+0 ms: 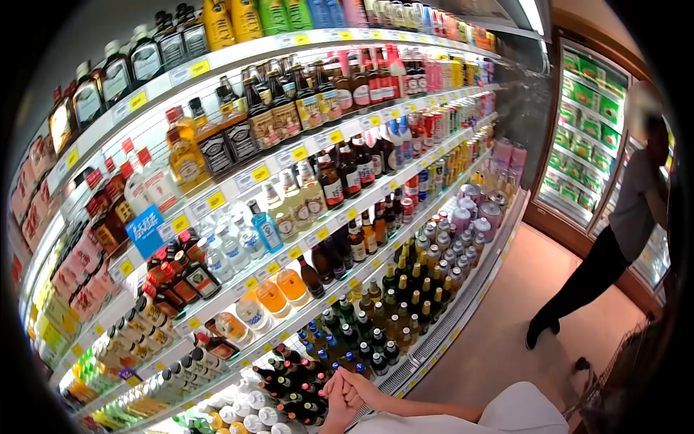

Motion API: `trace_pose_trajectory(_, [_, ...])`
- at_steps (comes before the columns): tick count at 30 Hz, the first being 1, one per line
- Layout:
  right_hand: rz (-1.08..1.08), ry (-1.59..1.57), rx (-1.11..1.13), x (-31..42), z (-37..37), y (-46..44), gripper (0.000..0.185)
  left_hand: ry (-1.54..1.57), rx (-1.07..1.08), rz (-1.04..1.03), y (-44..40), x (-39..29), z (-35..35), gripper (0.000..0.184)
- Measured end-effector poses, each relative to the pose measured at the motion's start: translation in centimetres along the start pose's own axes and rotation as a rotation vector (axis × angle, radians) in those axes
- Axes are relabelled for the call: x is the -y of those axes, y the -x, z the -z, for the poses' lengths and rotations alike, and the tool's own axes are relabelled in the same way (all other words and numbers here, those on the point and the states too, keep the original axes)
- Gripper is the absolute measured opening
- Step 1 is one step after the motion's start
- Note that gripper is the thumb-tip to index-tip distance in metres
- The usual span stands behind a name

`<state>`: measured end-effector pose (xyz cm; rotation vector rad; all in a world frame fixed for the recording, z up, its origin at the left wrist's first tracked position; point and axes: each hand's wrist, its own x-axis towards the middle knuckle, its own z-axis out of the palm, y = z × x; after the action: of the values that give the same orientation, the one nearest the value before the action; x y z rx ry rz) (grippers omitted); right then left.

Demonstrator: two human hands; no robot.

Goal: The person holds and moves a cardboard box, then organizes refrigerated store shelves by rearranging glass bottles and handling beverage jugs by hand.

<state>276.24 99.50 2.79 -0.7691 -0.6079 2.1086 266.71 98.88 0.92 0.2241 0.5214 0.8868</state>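
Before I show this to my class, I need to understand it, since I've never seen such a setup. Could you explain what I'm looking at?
There is no machine: a person's two bare hands show at the bottom, clasped together, with no item visible in them. The single picture comes from a camera worn on that person's head, looking forward and down. In front stand lit shop shelves with price tags, holding black-labelled liquor bottles, a blue bottle, many beer bottles and purple cans. At the right, another person stands near glass-fronted cabinets.

Dark bottles [293,385], red-capped, upright, in close rows
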Motion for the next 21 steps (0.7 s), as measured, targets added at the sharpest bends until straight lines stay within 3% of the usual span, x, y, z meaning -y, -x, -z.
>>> trace_pose_trajectory(1, [0.026,0.001,-0.051,0.2,-0.2,0.1,0.051,-0.097,0.025,-0.019,-0.2,0.0,-0.5,0.048])
trace_pose_trajectory(2, [-0.001,-0.052,-0.045,0.7,-0.1,1.1,0.05,-0.212,-0.168,-0.091,-0.4,0.3,-1.3,0.047])
trace_pose_trajectory(3, [0.032,0.076,-0.223,0.2,-0.2,1.1,0.05,-0.334,-0.194,-0.147,-0.8,0.8,-0.9,0.047])
trace_pose_trajectory(6, [0.258,0.194,-0.183,1.5,-0.5,2.7,0.048,-0.671,-0.298,-0.345,-0.8,2.6,-2.1,0.044])
trace_pose_trajectory(9, [0.483,0.151,-0.248,0.0,0.0,2.6,0.041,-0.689,-0.268,-0.371,-1.8,3.8,-3.1,0.044])
trace_pose_trajectory(17, [0.711,0.194,-0.393,-0.2,1.0,3.5,0.028,-0.643,-0.173,-0.308,-3.1,5.6,-4.8,0.043])
trace_pose_trajectory(19, [0.894,0.094,-0.372,2.0,-0.7,5.0,0.027,-0.652,-0.157,-0.302,-3.4,5.8,-5.2,0.043])
trace_pose_trajectory(20, [0.806,-0.149,-0.195,-0.8,1.8,2.1,0.037,-0.645,-0.157,-0.299,-3.4,6.1,-5.3,0.042])
trace_pose_trajectory(21, [0.8,-0.157,-0.199,-0.6,2.1,2.5,0.037,-0.642,-0.152,-0.3,-3.4,6.3,-5.4,0.042])
